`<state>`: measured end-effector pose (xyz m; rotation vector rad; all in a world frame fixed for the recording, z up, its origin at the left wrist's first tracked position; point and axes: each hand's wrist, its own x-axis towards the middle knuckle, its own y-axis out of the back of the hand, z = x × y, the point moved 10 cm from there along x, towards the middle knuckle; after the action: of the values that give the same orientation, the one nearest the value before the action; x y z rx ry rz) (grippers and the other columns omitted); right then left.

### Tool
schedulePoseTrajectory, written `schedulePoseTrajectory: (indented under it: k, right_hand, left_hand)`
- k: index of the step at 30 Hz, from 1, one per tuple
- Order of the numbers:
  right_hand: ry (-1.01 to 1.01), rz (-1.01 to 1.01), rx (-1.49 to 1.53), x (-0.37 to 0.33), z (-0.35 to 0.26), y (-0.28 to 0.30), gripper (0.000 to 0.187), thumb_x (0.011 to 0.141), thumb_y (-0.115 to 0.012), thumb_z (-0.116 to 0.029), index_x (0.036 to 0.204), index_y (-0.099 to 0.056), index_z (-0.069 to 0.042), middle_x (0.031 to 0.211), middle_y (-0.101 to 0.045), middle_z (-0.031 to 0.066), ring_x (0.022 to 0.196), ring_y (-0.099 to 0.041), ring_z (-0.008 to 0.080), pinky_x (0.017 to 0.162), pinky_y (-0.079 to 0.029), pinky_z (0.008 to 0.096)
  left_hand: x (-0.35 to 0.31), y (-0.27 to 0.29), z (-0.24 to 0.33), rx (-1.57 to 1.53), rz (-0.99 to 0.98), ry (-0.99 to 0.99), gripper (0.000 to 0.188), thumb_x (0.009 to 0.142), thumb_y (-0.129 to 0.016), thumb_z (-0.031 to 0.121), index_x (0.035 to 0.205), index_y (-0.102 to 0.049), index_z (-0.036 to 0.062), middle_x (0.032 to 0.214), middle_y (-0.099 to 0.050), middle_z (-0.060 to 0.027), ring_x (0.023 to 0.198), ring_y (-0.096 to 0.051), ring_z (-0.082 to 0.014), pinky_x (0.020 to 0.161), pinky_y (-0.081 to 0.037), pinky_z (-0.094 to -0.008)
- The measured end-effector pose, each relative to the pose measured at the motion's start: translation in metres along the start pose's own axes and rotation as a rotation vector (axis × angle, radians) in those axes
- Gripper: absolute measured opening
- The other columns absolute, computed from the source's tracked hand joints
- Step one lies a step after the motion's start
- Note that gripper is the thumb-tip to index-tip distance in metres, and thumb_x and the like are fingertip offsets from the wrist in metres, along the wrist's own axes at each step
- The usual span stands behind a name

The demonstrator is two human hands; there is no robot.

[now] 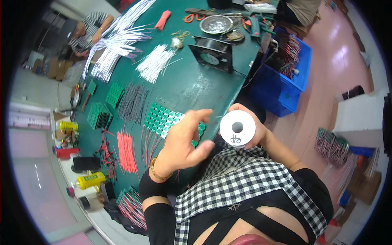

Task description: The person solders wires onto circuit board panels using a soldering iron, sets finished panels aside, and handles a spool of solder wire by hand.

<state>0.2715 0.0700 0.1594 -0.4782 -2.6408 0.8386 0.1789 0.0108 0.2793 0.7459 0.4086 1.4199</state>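
My right hand (261, 132) grips a white spool (247, 132), its round end with a hole in the middle turned up. The spool is at the table's near edge, in front of my checked apron. My left hand (179, 143) is raised to the left of it, thumb and fingers apart, with nothing in it. Partly hidden beneath the left hand lies a panel of green round circuit boards (155, 117), with red and dark wires trailing from its near side.
Bundles of red wires (127, 152), dark wires (133, 102) and white wires (155, 63) lie on the green table (196, 87). A black fan (212, 55) and a metal bowl (216, 24) stand farther back. Blue bins (281, 98) are at right. Another person (92, 30) sits far left.
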Motion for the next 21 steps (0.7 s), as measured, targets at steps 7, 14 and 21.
schedulePoseTrajectory:
  k: [7, 14, 21]
  right_hand:
    - [0.159, 0.048, -0.258, -0.011, -0.014, -0.007, 0.082, 0.062, -0.088, -0.025, 0.123, -0.038, -0.004, 0.113, -0.050, 0.0080, 0.108, -0.049, 0.0148, 0.093, -0.042, 0.0308]
    - [-0.095, 0.169, -1.069, -0.043, -0.030, 0.032, 0.067, 0.066, -0.073, -0.061, 0.089, -0.049, -0.003, 0.078, -0.062, 0.0149, 0.080, -0.063, 0.0328, 0.067, -0.050, 0.0386]
    - [0.304, 0.519, -1.637, -0.116, -0.075, 0.084, 0.027, 0.091, -0.058, -0.026, 0.083, -0.062, -0.001, 0.083, -0.062, 0.0109, 0.080, -0.060, 0.0280, 0.072, -0.046, 0.0377]
  left_hand:
    - [0.042, -0.052, 0.035, 0.189, -0.140, -0.060, 0.062, 0.067, -0.076, 0.029, 0.117, -0.052, 0.0016, 0.086, -0.054, -0.0146, 0.067, -0.057, -0.0292, 0.059, -0.048, -0.0344]
    - [0.045, -0.071, 0.042, 0.381, -0.091, -0.180, 0.051, 0.066, -0.077, 0.031, 0.105, -0.057, 0.0032, 0.091, -0.058, -0.0120, 0.064, -0.062, -0.0251, 0.053, -0.050, -0.0312]
    - [0.051, -0.088, 0.007, 0.412, 0.008, 0.107, 0.045, 0.060, -0.076, 0.015, 0.100, -0.058, 0.0046, 0.090, -0.057, -0.0139, 0.073, -0.060, -0.0292, 0.061, -0.051, -0.0350]
